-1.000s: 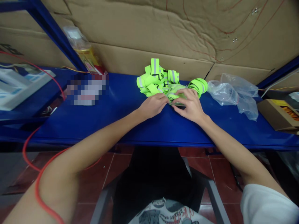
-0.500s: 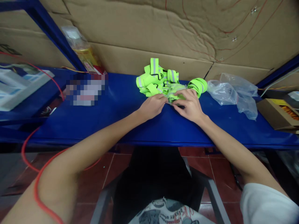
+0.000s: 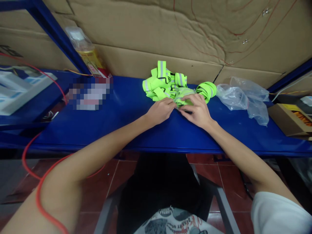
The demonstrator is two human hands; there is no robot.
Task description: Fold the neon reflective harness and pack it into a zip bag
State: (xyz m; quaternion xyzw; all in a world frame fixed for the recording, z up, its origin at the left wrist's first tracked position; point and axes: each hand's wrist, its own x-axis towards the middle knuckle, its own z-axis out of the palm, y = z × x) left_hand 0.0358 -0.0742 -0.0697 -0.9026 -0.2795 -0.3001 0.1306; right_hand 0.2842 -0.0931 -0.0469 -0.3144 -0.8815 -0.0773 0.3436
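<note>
My left hand (image 3: pixel 161 110) is closed in a pinch at the near edge of a clear plastic bag (image 3: pixel 184 92) with a neon-yellow strap inside. Thumb and fingertips of my right hand (image 3: pixel 198 110) close on the same bag edge from the right, its index finger lying across the bag. Behind them is a heap of neon-yellow reflective straps (image 3: pixel 156 84) with grey stripes and black buckles. A rolled strap (image 3: pixel 207 89) lies just beyond my right fingers. What exactly is between the fingertips is partly hidden.
Crumpled clear plastic bags (image 3: pixel 240 96) lie to the right on the blue table (image 3: pixel 117 130), by an open cardboard box (image 3: pixel 289 120). A bottle (image 3: pixel 85 52) stands back left. A red hose (image 3: pixel 37 195) loops over my left arm. Cardboard (image 3: pixel 136 35) lines the back.
Both hands stay at the bag's near edge, with the fingertips slightly closer together. The straps and the other things have not visibly moved.
</note>
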